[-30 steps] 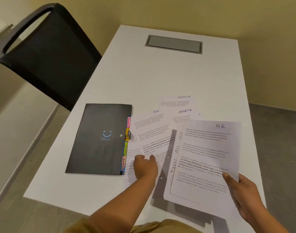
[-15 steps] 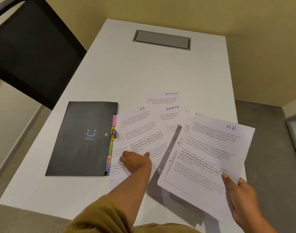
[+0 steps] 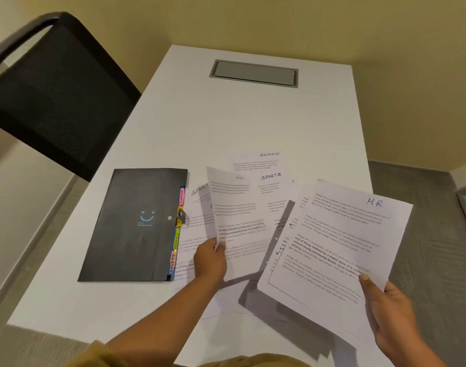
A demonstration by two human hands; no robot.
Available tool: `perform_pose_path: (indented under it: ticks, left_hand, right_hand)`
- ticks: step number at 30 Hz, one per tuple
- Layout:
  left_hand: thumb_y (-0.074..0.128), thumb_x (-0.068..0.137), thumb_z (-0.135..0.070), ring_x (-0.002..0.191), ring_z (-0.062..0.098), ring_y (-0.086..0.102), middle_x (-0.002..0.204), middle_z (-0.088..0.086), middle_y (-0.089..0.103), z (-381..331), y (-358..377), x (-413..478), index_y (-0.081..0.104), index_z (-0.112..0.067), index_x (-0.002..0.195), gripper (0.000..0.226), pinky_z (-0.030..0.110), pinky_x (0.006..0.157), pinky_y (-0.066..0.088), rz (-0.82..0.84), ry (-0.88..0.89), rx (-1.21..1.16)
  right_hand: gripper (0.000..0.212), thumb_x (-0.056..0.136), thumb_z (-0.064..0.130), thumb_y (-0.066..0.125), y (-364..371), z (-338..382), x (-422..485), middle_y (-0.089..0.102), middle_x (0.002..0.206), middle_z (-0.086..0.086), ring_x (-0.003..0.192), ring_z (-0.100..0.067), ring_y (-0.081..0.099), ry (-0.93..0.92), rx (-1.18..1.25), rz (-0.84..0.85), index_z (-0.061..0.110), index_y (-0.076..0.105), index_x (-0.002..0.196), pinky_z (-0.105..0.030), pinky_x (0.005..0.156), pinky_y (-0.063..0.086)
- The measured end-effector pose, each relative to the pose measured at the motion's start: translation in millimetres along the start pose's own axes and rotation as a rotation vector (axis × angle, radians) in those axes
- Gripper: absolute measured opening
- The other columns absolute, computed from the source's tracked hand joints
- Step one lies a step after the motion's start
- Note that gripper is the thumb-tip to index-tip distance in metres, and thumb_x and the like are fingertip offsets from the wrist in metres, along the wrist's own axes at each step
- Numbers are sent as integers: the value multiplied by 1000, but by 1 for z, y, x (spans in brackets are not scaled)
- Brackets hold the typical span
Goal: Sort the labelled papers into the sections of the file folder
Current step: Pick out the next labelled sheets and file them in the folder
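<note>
One file folder [image 3: 136, 226] with four coloured tabs [image 3: 177, 241] sits by the table's [image 3: 226, 123] left edge. At least five labelled papers [image 3: 258, 162] show, overlapping. One chair [image 3: 54, 88].

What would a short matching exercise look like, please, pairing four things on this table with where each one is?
Things:
1. file folder
2. HR stack
3. blurred sheet
4. ADMIN sheet

Places:
a. held in the right hand, above the table
b. lying flat, farthest of the papers from the person
c. closed and flat, beside the loose papers
d. gripped at its near edge by the left hand, raised off the pile

Pairs: 1-c, 2-a, 3-d, 4-b
</note>
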State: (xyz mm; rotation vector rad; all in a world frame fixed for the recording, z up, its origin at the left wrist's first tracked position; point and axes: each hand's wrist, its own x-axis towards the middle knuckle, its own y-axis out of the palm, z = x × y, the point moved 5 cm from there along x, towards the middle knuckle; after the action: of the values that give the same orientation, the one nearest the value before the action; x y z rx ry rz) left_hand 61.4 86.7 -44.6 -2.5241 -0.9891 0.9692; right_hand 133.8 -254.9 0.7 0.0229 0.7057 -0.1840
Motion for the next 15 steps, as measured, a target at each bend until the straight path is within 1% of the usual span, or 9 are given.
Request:
perform_pose_path:
  ticks: [2,3,5,6,7,8,10,13,15]
  left_hand:
    - [51,100,-20,95,17,60,118,4,67,6,-5,-9,65,-11,120,26,28,80,50,31,18,-31]
    - [51,100,-20,97,18,62,117,3,68,11,-6,-13,66,-12,120,26,26,80,52,49,16,-54]
    - [53,99,-18,97,15,65,114,1,70,18,-8,-22,67,-13,119,25,19,75,52,90,10,-107]
    - [54,98,-18,96,12,65,112,-1,70,20,-9,-28,68,-13,117,24,15,72,50,117,9,-132]
    - [55,98,-17,95,9,65,111,-3,70,20,-9,-33,68,-14,116,22,12,71,49,148,7,-153]
    - [55,98,-16,95,7,64,111,-5,70,20,-8,-38,68,-15,115,22,12,72,48,181,-2,-172]
    - [56,97,-16,99,8,64,111,-6,70,18,-8,-47,70,-17,113,20,17,80,50,237,-20,-213]
    - [58,97,-18,106,9,64,113,-9,71,13,-3,-58,73,-21,108,19,25,93,50,369,-15,-258]
    - [57,97,-20,109,12,65,112,-9,72,6,2,-65,73,-20,109,20,30,96,50,482,4,-280]
  right_hand:
    - [15,98,11,56,2,4,1,72,106,-4,89,-13,72,-14,-6,13,12,67,107,-21,66,59]
    - [16,98,12,56,4,6,2,72,107,-4,91,-14,72,-25,-14,18,11,67,109,-24,70,59]
    - [17,97,15,56,7,9,4,72,111,-5,103,-21,69,-44,-38,25,13,67,111,-35,88,57]
    - [18,97,16,57,10,11,5,72,113,-5,107,-24,67,-52,-54,29,14,67,112,-40,97,52]
    - [21,97,18,58,13,12,5,72,115,-5,109,-26,66,-58,-67,42,13,67,115,-44,103,47]
    - [24,97,18,58,15,12,6,71,116,-6,109,-27,66,-61,-72,57,11,65,119,-47,106,44]
    - [29,97,18,58,21,12,5,72,115,-8,105,-28,67,-54,-90,83,7,63,123,-47,106,43]
    - [25,97,14,57,32,12,2,74,109,-6,102,-26,69,-45,-98,144,7,65,119,-44,103,45]
    - [24,96,15,58,37,9,1,75,108,-6,101,-27,70,-44,-133,164,8,66,117,-48,101,47]
